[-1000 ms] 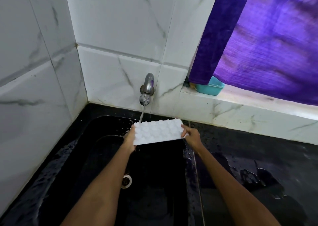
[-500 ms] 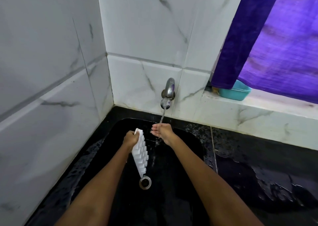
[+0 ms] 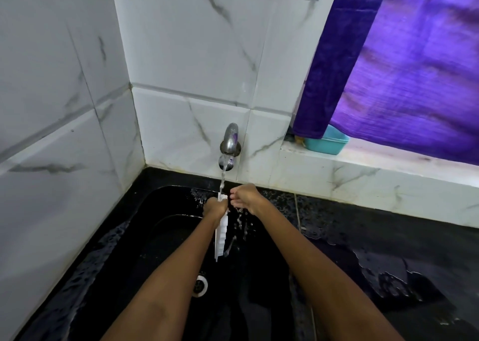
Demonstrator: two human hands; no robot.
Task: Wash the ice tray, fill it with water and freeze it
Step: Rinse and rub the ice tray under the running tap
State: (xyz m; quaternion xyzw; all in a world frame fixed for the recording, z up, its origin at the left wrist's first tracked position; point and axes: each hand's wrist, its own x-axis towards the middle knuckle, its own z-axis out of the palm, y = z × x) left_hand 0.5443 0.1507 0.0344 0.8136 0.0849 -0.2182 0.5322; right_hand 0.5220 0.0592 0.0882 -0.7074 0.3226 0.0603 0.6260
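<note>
Under the tap (image 3: 230, 143), the left hand (image 3: 213, 208) clamps the ice tray (image 3: 220, 239) near its top, edge-on over the sink (image 3: 155, 211), while the loosely open right hand (image 3: 245, 198) beside that grip should rub each pocket as water runs down.

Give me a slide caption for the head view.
Left hand holds white ice tray on edge under running tap; right hand beside it.
</note>
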